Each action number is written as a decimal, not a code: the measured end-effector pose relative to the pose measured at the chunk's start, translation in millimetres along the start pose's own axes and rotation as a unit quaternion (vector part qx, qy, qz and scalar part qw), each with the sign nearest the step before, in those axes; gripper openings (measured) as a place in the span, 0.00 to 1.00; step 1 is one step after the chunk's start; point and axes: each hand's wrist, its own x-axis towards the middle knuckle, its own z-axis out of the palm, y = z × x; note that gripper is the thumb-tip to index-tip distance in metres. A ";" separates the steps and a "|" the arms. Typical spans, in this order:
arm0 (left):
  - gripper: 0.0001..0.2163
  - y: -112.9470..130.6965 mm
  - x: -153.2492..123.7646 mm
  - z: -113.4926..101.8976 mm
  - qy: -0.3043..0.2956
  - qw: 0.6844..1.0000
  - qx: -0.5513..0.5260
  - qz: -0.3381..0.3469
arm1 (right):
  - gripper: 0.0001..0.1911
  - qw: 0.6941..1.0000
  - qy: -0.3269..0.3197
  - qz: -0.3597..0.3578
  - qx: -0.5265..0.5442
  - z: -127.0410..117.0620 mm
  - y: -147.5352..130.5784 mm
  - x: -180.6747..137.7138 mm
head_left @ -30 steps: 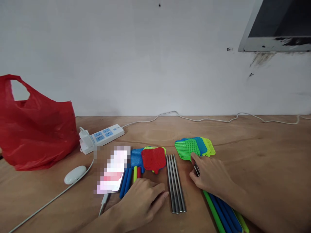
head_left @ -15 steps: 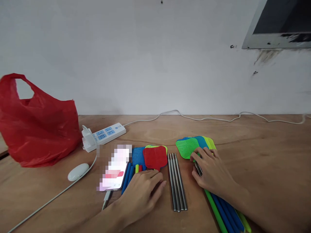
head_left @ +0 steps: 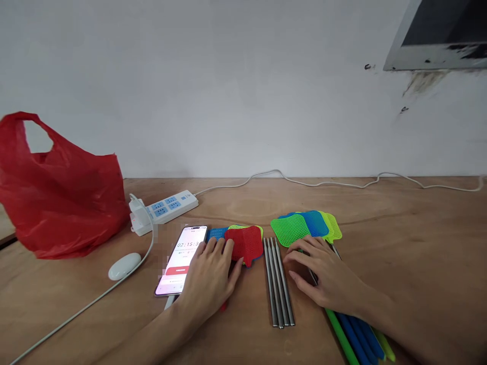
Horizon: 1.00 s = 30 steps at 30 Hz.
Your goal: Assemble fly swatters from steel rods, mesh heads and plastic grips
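Note:
My left hand (head_left: 209, 271) lies palm down with its fingers stretched out. Its fingertips reach the edge of the red fly swatter head (head_left: 243, 242), and blue (head_left: 217, 233) and yellow mesh heads show behind that. The loose handles under this hand are mostly hidden; one red tip (head_left: 223, 306) peeks out. Over the shafts of a second bundle of fly swatters rests my right hand (head_left: 323, 268), thumb and fingers apart. Green (head_left: 291, 229), blue (head_left: 316, 223) and yellow (head_left: 333, 225) heads fan out beyond it, with coloured handles (head_left: 355, 334) toward me. Several metal rods (head_left: 279, 284) lie side by side between my hands.
A lit phone (head_left: 182, 263) lies left of my left hand, plugged into a cable. Farther left are a white oval device (head_left: 124, 266), a white power strip (head_left: 173, 206) and a red plastic bag (head_left: 64, 187). A white cord (head_left: 323, 184) runs along the wall.
My left hand has moved up and left, its fingers now extended over the handles toward the swatter heads. My right hand's fingers have spread, and the right-hand heads have shifted slightly.

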 end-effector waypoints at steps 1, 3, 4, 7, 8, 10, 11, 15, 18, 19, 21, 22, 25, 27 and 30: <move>0.11 0.3 0.1 -0.9 0.001 1.000 0.005 0.001 | 0.08 1.000 -0.004 -0.003 0.005 -0.6 -0.8 0.1; 0.10 1.0 -0.1 -2.3 0.011 1.000 0.008 0.006 | 0.09 1.000 -0.010 -0.006 0.014 -1.1 -1.6 0.3; 0.09 1.3 -0.4 -2.6 0.020 1.000 0.004 0.012 | 0.10 1.000 -0.013 -0.007 0.016 -1.1 -1.6 0.4; 0.07 3.4 -3.0 -1.3 0.062 0.996 -0.034 0.049 | 0.11 0.999 -0.022 -0.014 0.022 -0.2 -0.5 0.3; 0.06 4.5 -4.5 -0.2 0.080 0.993 -0.057 0.066 | 0.12 0.999 -0.025 -0.019 0.024 0.1 -0.2 0.2; 0.05 7.3 -7.9 2.0 0.108 0.982 -0.116 0.100 | 0.13 0.999 -0.033 -0.030 0.031 0.4 0.0 0.1; 0.06 8.8 -9.6 3.0 0.116 0.975 -0.150 0.114 | 0.13 0.998 -0.036 -0.034 0.034 0.3 -0.2 0.0; 0.08 13.3 -14.6 5.3 0.100 0.944 -0.280 0.141 | 0.09 0.998 -0.044 -0.033 0.043 -0.7 -2.4 0.0; 0.10 13.4 -15.4 7.6 0.051 0.933 -0.329 0.139 | 0.04 0.998 -0.043 -0.034 0.042 -0.6 -3.8 0.0; 0.10 13.0 -15.3 8.7 0.037 0.932 -0.332 0.138 | 0.03 0.998 -0.040 -0.034 0.040 -0.2 -3.9 0.0; 0.06 12.0 -15.2 11.2 0.024 0.937 -0.319 0.141 | 0.03 0.999 -0.032 -0.027 0.028 1.2 -3.8 -0.1; 0.05 11.6 -15.2 12.2 0.024 0.940 -0.307 0.145 | 0.04 0.999 -0.026 -0.020 0.017 2.1 -3.6 -0.3; 0.09 11.2 -15.1 12.6 0.035 0.944 -0.289 0.155 | 0.07 1.000 0.002 0.007 -0.025 5.6 -2.5 -0.8; 0.11 11.5 -14.9 10.2 0.044 0.940 -0.299 0.156 | 0.08 0.998 0.024 0.027 -0.055 7.9 -1.6 -0.9; 0.12 12.6 -15.2 4.1 0.047 0.935 -0.317 0.153 | 0.09 0.994 0.040 0.049 -0.091 10.8 -0.1 -0.9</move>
